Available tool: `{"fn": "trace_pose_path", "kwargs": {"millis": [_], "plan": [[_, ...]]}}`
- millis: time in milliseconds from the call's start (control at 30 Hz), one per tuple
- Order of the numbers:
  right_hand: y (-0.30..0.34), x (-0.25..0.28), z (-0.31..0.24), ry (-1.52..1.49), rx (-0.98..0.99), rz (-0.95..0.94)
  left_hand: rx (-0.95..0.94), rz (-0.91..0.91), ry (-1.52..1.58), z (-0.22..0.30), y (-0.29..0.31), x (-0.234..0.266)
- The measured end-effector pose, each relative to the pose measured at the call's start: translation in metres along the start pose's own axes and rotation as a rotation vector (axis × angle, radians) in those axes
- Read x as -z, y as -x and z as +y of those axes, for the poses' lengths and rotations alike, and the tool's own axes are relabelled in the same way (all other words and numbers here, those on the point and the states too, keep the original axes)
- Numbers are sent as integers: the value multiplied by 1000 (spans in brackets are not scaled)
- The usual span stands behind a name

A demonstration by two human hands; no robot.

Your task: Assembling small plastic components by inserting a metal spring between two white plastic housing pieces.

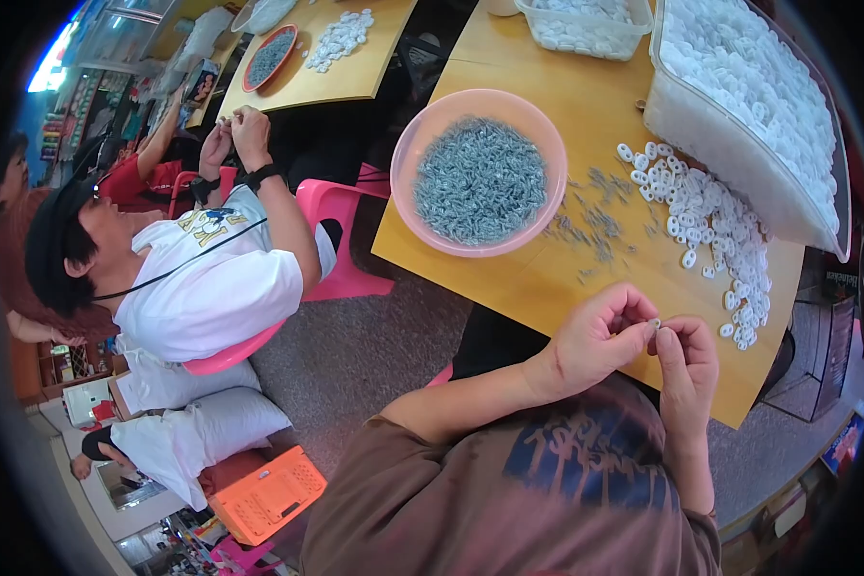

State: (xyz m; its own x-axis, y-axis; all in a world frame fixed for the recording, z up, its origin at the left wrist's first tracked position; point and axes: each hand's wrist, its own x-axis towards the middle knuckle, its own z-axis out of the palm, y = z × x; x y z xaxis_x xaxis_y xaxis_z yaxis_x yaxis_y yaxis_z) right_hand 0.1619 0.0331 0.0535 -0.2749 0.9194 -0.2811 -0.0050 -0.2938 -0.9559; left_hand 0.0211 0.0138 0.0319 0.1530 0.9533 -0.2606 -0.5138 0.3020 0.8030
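My left hand [607,334] and my right hand [687,368] meet just past the table's near edge, fingertips pinched together. Between them shows a tiny whitish piece [653,325]; its exact shape is mostly hidden by the fingers. Beyond my hands, loose small grey pieces [597,228] are strewn on the yellow wooden table [509,278]. To their left stands a pink bowl [402,158] heaped with the same thin grey pieces [480,182]. White oval pieces [693,213] with holes lie in a spread pile on the right.
A large translucent bin [730,178] full of white pieces tilts over the table's right side. A smaller tub [600,41] stands at the back. On the left, a seated person [211,254] works at another table [355,82]. An orange crate [267,494] lies on the floor.
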Motion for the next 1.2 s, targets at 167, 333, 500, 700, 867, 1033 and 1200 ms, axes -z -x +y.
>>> {"fn": "trace_pose_path", "kwargs": {"millis": [167, 333, 500, 700, 867, 1033, 1200], "plan": [[-3, 3, -3, 66, -14, 18, -13, 7, -26, 4, -1, -3], [-8, 9, -2, -75, -78, -29, -375, -9, -536, 1, -3, 1], [-12, 7, 1, -65, -55, -5, -148, 34, -267, 5, -3, -4], [-5, 13, 3, -67, -75, -4, -12, 13, -164, 1, 2, -7], [-3, 16, 4, 55, -125, 75, 64, 1, -80, -8, -1, -10], [-3, 11, -11, -153, -53, -77, -75, 65, -106, 12, 10, -15], [-3, 22, -12, -223, 43, -236, -195, 47, -153, 14, 5, -18]]}}
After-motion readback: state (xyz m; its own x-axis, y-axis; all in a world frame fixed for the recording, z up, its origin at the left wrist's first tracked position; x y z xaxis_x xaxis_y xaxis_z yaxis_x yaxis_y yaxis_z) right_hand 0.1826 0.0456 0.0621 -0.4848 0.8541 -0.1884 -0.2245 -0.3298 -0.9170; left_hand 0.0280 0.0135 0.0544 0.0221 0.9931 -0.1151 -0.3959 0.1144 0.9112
